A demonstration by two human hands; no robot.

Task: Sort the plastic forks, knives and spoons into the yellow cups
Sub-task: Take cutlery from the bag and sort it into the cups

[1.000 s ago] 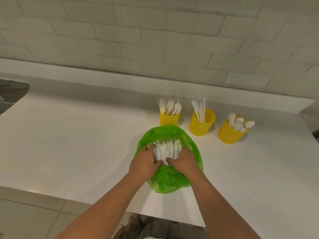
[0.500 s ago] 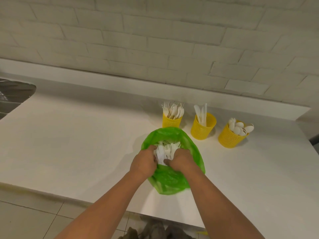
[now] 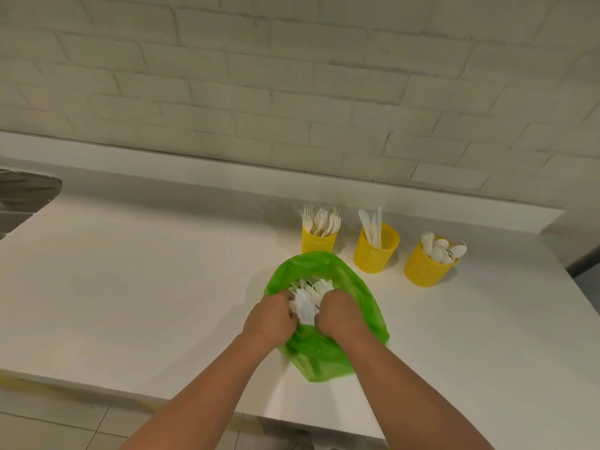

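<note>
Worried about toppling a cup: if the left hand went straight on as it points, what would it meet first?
The left hand first meets the white cutlery it grips in the green bag, then the bag's far rim; the fork cup stands beyond, depth unclear.

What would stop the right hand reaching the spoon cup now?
Probably yes: only bare counter lies between the right hand and the spoon cup, though that hand is gripping cutlery.

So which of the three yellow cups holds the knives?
The middle cup, between the fork cup and the spoon cup; flat white knives stand in it.
</note>
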